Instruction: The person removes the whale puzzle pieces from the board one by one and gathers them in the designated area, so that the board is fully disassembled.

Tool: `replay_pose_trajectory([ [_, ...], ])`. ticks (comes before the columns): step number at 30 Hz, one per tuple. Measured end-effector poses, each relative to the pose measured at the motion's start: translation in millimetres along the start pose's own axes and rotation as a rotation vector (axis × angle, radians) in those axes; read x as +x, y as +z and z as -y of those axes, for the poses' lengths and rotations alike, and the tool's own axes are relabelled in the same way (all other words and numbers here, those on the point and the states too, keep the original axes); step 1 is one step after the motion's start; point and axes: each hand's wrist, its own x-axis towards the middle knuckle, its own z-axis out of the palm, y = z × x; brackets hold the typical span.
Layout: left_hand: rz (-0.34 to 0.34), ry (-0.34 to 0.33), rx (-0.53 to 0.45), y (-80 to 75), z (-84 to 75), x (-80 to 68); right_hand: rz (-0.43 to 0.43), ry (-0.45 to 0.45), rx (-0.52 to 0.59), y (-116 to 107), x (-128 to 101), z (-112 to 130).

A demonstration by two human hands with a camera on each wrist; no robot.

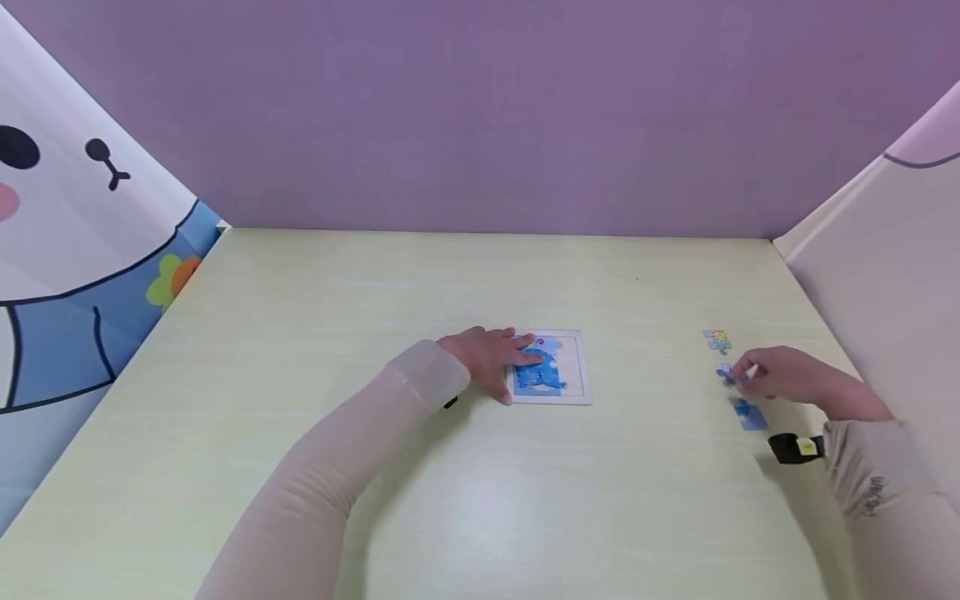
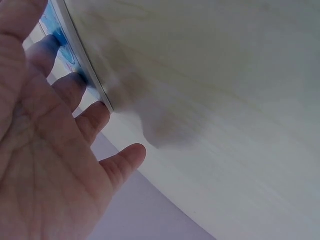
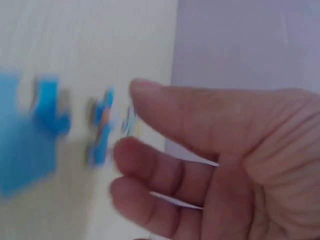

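Observation:
A square puzzle board [image 1: 585, 367] with a pale frame lies on the table, partly filled with pieces that show a blue animal [image 1: 542, 377]. My left hand [image 1: 489, 358] rests on its left side, fingers spread; in the left wrist view several fingertips touch the frame's edge [image 2: 82, 57]. Over at the right, my right hand [image 1: 783, 379] hovers at a small blue puzzle piece [image 1: 724, 374]. In the right wrist view thumb and fingers of this hand [image 3: 215, 155] stand apart, just beside that piece [image 3: 102, 132]; contact is unclear.
Above the middle piece lies a yellow-and-blue puzzle piece [image 1: 717, 339], and below it a larger blue piece [image 1: 752, 416]. The pale wooden table [image 1: 480, 517] meets a purple wall [image 1: 495, 117] at the back. Printed panels stand at both sides.

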Motion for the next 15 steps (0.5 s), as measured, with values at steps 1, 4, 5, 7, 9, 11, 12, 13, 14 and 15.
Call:
replay_pose_trajectory([
  [1, -0.001, -0.003, 0.000, 0.0, -0.1, 0.1, -0.019, -0.009, -0.007, 0.2, 2.7, 5.3],
  [4, 0.001, -0.011, -0.004, 0.0, -0.4, 0.3, -0.080, -0.038, -0.027, 2.1, 12.8, 22.5],
  [5, 0.003, -0.012, -0.006, 0.0, -0.6, 0.4, -0.095, -0.049, -0.028, 3.5, 16.4, 28.3],
  [7, 0.005, -0.015, -0.007, 0.4, -0.9, 1.1, -0.115, -0.065, -0.015, 6.6, 23.5, 40.0],
  [9, 0.008, -0.018, -0.004, 1.0, -1.2, 1.7, -0.129, -0.079, 0.001, 10.1, 30.5, 51.5],
  [11, 0.011, -0.022, -0.004, 1.2, -1.6, 2.2, -0.143, -0.096, 0.008, 13.2, 37.6, 62.3],
  [12, 0.011, -0.025, -0.004, 1.3, -1.6, 2.5, -0.147, -0.105, 0.010, 14.7, 41.0, 67.5],
  [13, 0.013, -0.027, -0.002, 1.5, -1.6, 2.8, -0.150, -0.111, 0.014, 16.6, 44.5, 73.0],
  [14, 0.015, -0.028, 0.000, 1.6, -1.6, 3.2, -0.150, -0.117, 0.017, 18.5, 48.0, 78.2],
  [15, 0.017, -0.029, 0.002, 1.7, -1.5, 3.7, -0.149, -0.124, 0.014, 20.4, 51.6, 83.3],
])
